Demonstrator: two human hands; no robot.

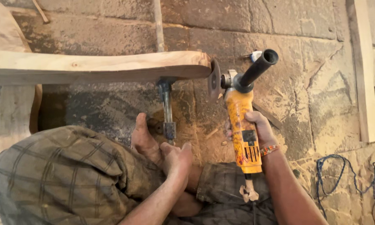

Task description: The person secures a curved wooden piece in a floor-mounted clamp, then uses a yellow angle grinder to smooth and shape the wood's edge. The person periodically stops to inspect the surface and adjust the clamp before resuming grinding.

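I take the plank (100, 66) as my landmark: a pale, curved length of wood lying across the upper left of my view, raised off the stone floor (304, 37).

At the plank's rounded right end, my right hand (254, 127) has a clenched grip on the yellow body of the grinder (242, 129). Its disc (214, 79) stands edge-on, touching or just short of that end; I cannot tell which. The black side handle (258, 66) juts up and to the right, away from the plank, with no hand on it. The grinder's cord (250, 192) runs down toward me.

Below the plank, a clamp (167, 109) hangs from its underside near the right end. My left hand (177, 160) sits just below the clamp's lower end, fingers curled loosely and grasping nothing that I can see. A bare foot (144, 137) rests on the floor just left of the clamp.

Right of the plank, well apart, a blue cord (345, 175) lies tangled on the floor, and a wooden strip (364, 71) stands along the far right.

As to progress, I judge the shaping well advanced: the plank's end is already rounded and smooth-looking, and thick sawdust (196, 125) covers the floor beneath it. What remains looks like finishing that right end.
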